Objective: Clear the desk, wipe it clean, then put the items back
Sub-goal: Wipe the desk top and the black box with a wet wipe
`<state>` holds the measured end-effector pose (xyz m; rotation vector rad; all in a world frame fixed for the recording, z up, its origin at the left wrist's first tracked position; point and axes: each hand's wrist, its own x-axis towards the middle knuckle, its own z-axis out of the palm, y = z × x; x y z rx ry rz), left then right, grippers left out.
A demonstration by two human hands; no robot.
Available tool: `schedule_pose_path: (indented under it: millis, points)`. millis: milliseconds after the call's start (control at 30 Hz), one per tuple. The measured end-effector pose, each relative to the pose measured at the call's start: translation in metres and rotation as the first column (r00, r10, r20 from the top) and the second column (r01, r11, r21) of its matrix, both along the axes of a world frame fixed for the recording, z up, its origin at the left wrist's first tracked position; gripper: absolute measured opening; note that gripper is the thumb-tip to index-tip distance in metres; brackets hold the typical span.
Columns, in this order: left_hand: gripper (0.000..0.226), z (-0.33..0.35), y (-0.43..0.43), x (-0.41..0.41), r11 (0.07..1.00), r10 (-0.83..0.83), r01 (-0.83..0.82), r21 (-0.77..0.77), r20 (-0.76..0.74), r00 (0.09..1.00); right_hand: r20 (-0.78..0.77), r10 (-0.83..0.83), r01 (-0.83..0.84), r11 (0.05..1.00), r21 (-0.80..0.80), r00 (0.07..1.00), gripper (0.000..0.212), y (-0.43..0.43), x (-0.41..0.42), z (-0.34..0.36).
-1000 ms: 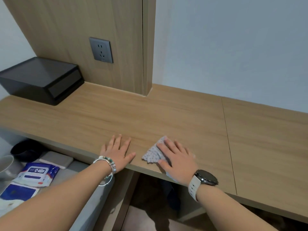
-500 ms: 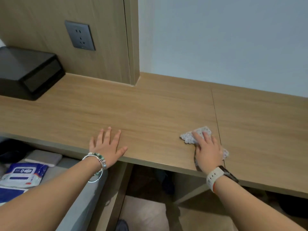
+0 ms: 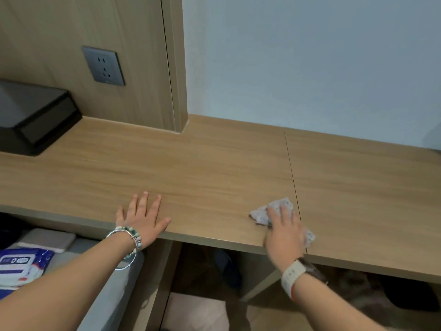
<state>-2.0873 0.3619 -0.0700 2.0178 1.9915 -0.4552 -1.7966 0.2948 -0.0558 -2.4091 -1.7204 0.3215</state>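
A long wooden desk (image 3: pixel 214 163) runs across the view. My right hand (image 3: pixel 284 232) lies flat on a small speckled grey cloth (image 3: pixel 261 215) near the desk's front edge, just left of the seam between the two desk boards. The straight fingers press the cloth down, and part of the cloth shows past the hand on the right. My left hand (image 3: pixel 143 218) rests flat on the bare desk near the front edge, fingers spread, holding nothing.
A black box (image 3: pixel 33 118) stands at the desk's back left, below a grey wall socket (image 3: pixel 103 65). Lower left, off the desk, lie a blue-and-white wipes pack (image 3: pixel 21 266) and a grey pad (image 3: pixel 47 240). Below the desk is open legroom.
My right hand has slid the cloth to the right along the front edge, from beside my left hand to the board seam. My left hand has stayed flat in place.
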Motion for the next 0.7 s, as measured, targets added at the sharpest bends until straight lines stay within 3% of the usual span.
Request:
schedule_pose_path:
  millis: [67, 133, 167, 200, 267, 333, 400, 467, 533, 567, 600, 633, 700]
  points:
    - [0.067, 0.001, 0.000, 0.000, 1.000, -0.007, 0.007, 0.002, -0.001, 1.000, -0.114, 0.216, -0.215, 0.976, 0.025, 0.970, 0.051, -0.007, -0.035, -0.007]
    - [0.068, 0.000, -0.002, -0.001, 1.000, -0.009, 0.009, 0.007, 0.005, 1.000, -0.261, 0.472, -0.465, 0.881, 0.093, 0.842, 0.045, -0.009, -0.068, 0.000]
    - [0.068, 0.000, -0.003, -0.001, 1.000, -0.008, 0.007, 0.018, 0.005, 1.000, -0.321, 0.523, -0.508, 0.851, 0.134, 0.790, 0.043, -0.004, -0.076, 0.006]
    - [0.068, 0.000, -0.003, -0.001, 0.999, -0.005, 0.004, 0.033, 0.005, 1.000, -0.357, 0.504, -0.482, 0.862, 0.154, 0.787, 0.043, 0.005, -0.075, 0.012]
    - [0.067, 0.000, -0.005, 0.001, 0.998, 0.012, -0.013, 0.057, 0.023, 1.000, -0.349, 0.321, -0.271, 0.945, 0.185, 0.881, 0.043, 0.028, -0.053, 0.012]
    - [0.066, 0.001, -0.006, 0.001, 0.996, 0.048, -0.052, 0.070, 0.061, 0.997, -0.187, 0.073, -0.048, 0.990, 0.133, 0.980, 0.043, 0.043, -0.024, 0.003]
    - [0.066, 0.004, -0.001, -0.004, 0.991, 0.093, -0.100, 0.091, 0.083, 0.992, -0.003, -0.002, 0.002, 1.000, -0.024, 1.000, 0.048, 0.043, -0.019, -0.007]
    - [0.066, 0.007, 0.011, -0.015, 0.982, 0.146, -0.155, 0.106, 0.083, 0.986, -0.067, 0.228, -0.232, 0.971, -0.053, 0.971, 0.051, 0.038, -0.047, -0.007]
    - [0.068, 0.010, 0.024, -0.029, 0.974, 0.201, -0.207, 0.094, 0.068, 0.977, -0.132, 0.578, -0.583, 0.812, -0.005, 0.806, 0.062, 0.033, -0.080, 0.000]
    - [0.069, 0.012, 0.030, -0.036, 0.970, 0.225, -0.230, 0.081, 0.065, 0.972, -0.079, 0.683, -0.683, 0.730, 0.031, 0.726, 0.070, 0.037, -0.086, -0.002]
    - [0.071, 0.012, 0.037, -0.043, 0.965, 0.251, -0.255, 0.062, 0.069, 0.966, -0.016, 0.688, -0.683, 0.722, 0.108, 0.725, 0.066, 0.048, -0.084, -0.006]
    - [0.072, 0.012, 0.042, -0.050, 0.959, 0.276, -0.280, 0.039, 0.078, 0.958, -0.022, 0.609, -0.599, 0.786, 0.153, 0.793, 0.052, 0.063, -0.076, -0.012]
    - [0.072, 0.009, 0.050, -0.061, 0.950, 0.312, -0.312, -0.013, 0.090, 0.946, -0.076, 0.272, -0.255, 0.949, 0.183, 0.959, 0.026, 0.097, -0.050, -0.023]
